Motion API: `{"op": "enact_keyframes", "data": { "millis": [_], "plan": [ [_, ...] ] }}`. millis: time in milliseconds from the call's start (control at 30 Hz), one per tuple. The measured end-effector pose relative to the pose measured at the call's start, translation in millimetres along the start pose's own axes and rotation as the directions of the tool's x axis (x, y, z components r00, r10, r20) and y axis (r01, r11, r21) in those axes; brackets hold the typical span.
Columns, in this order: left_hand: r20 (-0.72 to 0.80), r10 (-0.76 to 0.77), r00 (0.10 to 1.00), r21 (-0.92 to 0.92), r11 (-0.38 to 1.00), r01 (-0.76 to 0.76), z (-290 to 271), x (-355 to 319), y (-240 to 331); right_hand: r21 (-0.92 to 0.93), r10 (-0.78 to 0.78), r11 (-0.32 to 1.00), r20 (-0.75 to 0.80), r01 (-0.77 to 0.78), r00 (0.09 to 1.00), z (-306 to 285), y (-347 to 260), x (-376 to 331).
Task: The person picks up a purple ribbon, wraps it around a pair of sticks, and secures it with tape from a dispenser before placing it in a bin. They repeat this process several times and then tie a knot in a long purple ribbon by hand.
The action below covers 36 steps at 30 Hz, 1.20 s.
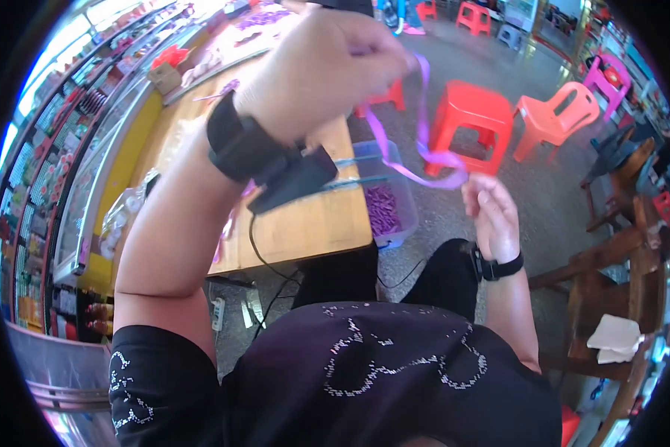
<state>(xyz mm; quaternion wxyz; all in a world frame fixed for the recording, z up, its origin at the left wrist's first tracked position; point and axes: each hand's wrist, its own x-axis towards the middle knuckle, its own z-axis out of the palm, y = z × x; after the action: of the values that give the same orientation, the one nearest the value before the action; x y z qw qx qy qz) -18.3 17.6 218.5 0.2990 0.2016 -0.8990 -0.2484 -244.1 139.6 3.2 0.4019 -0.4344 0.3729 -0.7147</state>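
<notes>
My left hand [365, 56] is raised over the wooden table [350, 216], its fingers closed in a pinch on a shiny purple ribbon [422, 97]. From there the ribbon hangs in a loose, twisted loop and runs down to my right hand [493, 212]. The fingertips of that lower hand are bent together at the ribbon's near end. Each wrist wears a black band [503, 266]. A black device [298, 179] with a cable sits by my left wrist and covers part of the tabletop. Slight blur softens my left fingers.
A clear plastic bin [406, 231] holding many purple pieces [382, 208] stands beside the table, with two thin teal rods [357, 181] near it. Red stools [475, 112] and an orange chair [558, 112] stand ahead. Wooden furniture [611, 276] is at right, stocked shelves [52, 164] at left.
</notes>
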Motion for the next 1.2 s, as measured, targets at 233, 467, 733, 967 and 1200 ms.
{"op": "enact_keyframes", "data": {
  "millis": [233,467,733,967,1200],
  "plan": [
    [0.114,-0.107,0.988,-0.291,0.947,0.136,92.6,-5.9,-26.8,-0.118,0.044,0.993,0.216,-0.019,0.975,41.6,-44.8,2.6],
    [0.315,-0.481,0.818,-0.408,0.709,0.575,126.1,-12.1,-116.1,0.076,0.241,0.969,-0.093,-0.235,0.966,6.5,-9.7,-10.9],
    [-0.066,-0.268,0.961,-0.216,0.944,0.248,129.5,-15.8,-170.1,0.034,0.213,0.977,-0.238,-0.211,0.948,-7.2,15.8,21.0],
    [-0.073,-0.363,0.929,-0.14,0.926,0.351,121.5,-35.3,-198.2,-0.184,0.297,0.931,-0.119,-0.315,0.947,24.0,58.0,70.4],
    [-0.085,-0.33,0.94,-0.179,0.933,0.312,127.6,-33.8,-194.4,-0.264,0.262,0.922,-0.109,-0.282,0.959,59.6,99.9,95.6]
  ]
}}
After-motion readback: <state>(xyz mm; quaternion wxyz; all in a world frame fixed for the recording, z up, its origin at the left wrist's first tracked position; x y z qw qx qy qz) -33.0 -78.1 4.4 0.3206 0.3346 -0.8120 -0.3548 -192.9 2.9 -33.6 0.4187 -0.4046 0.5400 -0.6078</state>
